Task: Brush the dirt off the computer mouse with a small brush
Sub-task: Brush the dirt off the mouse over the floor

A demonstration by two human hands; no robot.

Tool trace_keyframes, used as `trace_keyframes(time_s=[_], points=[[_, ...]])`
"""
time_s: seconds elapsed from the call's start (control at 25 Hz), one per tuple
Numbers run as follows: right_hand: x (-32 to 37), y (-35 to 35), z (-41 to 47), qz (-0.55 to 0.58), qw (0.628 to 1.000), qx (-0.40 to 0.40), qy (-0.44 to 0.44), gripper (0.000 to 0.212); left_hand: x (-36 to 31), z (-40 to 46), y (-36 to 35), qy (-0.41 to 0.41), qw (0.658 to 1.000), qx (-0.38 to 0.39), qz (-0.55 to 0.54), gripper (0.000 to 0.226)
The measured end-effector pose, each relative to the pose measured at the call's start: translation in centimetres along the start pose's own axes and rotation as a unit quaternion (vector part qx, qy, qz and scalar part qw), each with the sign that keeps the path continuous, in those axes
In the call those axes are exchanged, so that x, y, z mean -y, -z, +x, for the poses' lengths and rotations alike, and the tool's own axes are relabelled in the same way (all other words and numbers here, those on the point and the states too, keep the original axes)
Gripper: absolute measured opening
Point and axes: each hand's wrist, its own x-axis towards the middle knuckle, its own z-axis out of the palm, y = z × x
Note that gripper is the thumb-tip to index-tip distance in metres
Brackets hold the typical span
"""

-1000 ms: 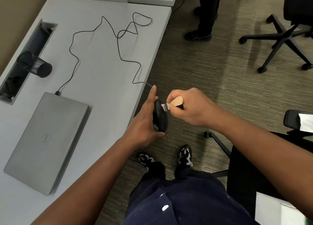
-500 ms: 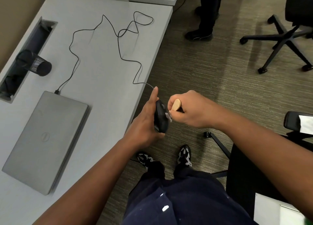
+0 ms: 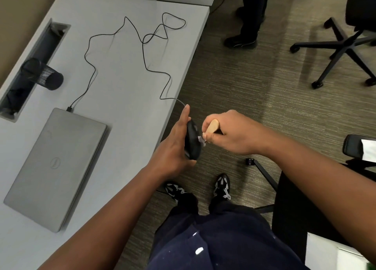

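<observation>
**Brush on mouse, held off the counter edge**

We hold the black mouse [image 3: 192, 140] in our left hand [image 3: 173, 149], fingers wrapped round it, index finger straight along its top. It sits in the air just past the counter [image 3: 122, 82] edge, above the carpet. Our right hand [image 3: 230, 133] grips the wooden-handled brush [image 3: 211, 127], fingers curled tight; pale bristles touch the mouse side. Mouse cable [image 3: 142, 46] runs across the counter to the closed laptop [image 3: 55, 168]. Black mesh cup [image 3: 43, 74] lies tipped near the counter slot.
</observation>
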Motion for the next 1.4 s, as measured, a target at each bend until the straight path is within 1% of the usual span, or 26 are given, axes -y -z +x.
trace_keyframes(time_s=[0.12, 0.16, 0.2, 0.32, 0.48, 0.52, 0.56, 0.6, 0.68, 0.76, 0.84, 0.88, 1.0, 1.04, 1.08, 1.2, 1.24, 1.32, 1.4], points=[[0.0, 0.0, 0.2, 0.039, 0.995, -0.093, -0.003, 0.011, 0.0, 0.1, -0.1, -0.003, 1.000, 0.003, -0.008, 0.156], [0.0, -0.2, 0.4, 0.042, 0.993, -0.106, -0.004, 0.013, 0.0, 0.1, -0.1, -0.005, 1.000, 0.003, -0.010, 0.155], [0.0, -0.5, 0.6, 0.041, 0.994, -0.104, -0.006, 0.014, -0.1, 0.1, -0.2, -0.007, 1.000, 0.002, -0.010, 0.155], [-0.1, -1.0, 0.5, 0.031, 0.997, -0.065, -0.017, 0.014, 0.1, 0.1, -0.2, -0.006, 1.000, 0.000, -0.010, 0.155], [-0.1, -0.5, -0.2, 0.021, 1.000, 0.008, -0.019, 0.004, 0.4, -0.3, -0.3, -0.003, 1.000, 0.002, -0.012, 0.153], [-0.2, -0.4, -0.3, 0.016, 1.000, 0.015, -0.017, 0.003, 0.4, -0.3, -0.3, -0.003, 1.000, -0.001, -0.014, 0.153], [-0.3, -0.2, -0.3, 0.017, 1.000, 0.003, -0.014, 0.004, 0.4, -0.4, -0.3, -0.003, 1.000, -0.004, -0.017, 0.152], [-0.4, 0.1, -0.3, 0.030, 0.999, -0.026, -0.012, 0.004, 0.4, -0.4, -0.2, -0.002, 1.000, -0.006, -0.020, 0.153], [-0.7, 0.4, -0.1, 0.085, 0.991, -0.099, -0.011, 0.007, 0.4, -0.3, -0.1, -0.001, 0.999, -0.012, -0.029, 0.153], [-0.9, 0.4, 0.1, 0.147, 0.980, -0.133, -0.012, 0.008, 0.3, -0.2, -0.1, -0.001, 0.999, -0.018, -0.039, 0.153], [-1.0, 0.0, 0.3, 0.172, 0.976, -0.132, -0.014, 0.008, 0.1, -0.2, 0.0, 0.003, 0.999, -0.022, -0.044, 0.152], [-1.0, -0.1, 0.2, 0.165, 0.979, -0.116, -0.017, 0.009, 0.1, -0.2, 0.0, 0.005, 0.999, -0.025, -0.045, 0.152], [-1.2, -0.2, -0.3, 0.112, 0.993, -0.029, -0.028, 0.015, 0.5, -0.4, -0.1, 0.008, 0.998, -0.041, -0.049, 0.151], [-1.3, -0.1, -0.4, 0.099, 0.994, -0.019, -0.030, 0.016, 0.6, -0.5, -0.1, 0.007, 0.998, -0.042, -0.049, 0.150], [-1.5, -0.1, -0.5, 0.098, 0.994, -0.030, -0.031, 0.016, 0.6, -0.5, -0.1, 0.006, 0.998, -0.042, -0.047, 0.150], [-1.7, -0.2, -0.1, 0.133, 0.983, -0.124, -0.010, 0.011, 0.3, -0.4, 0.1, 0.001, 0.999, -0.039, -0.028, 0.150], [-1.7, -0.3, 0.0, 0.146, 0.979, -0.140, 0.001, 0.010, 0.0, -0.4, 0.2, -0.003, 0.999, -0.036, -0.024, 0.151], [-1.7, -0.7, 0.2, 0.158, 0.980, -0.124, 0.005, 0.009, -0.3, -0.3, 0.4, -0.005, 0.999, -0.034, -0.021, 0.152], [-1.7, -0.9, 0.2, 0.136, 0.988, -0.073, -0.012, 0.010, -0.4, -0.3, 0.4, -0.006, 0.999, -0.029, -0.012, 0.153]])
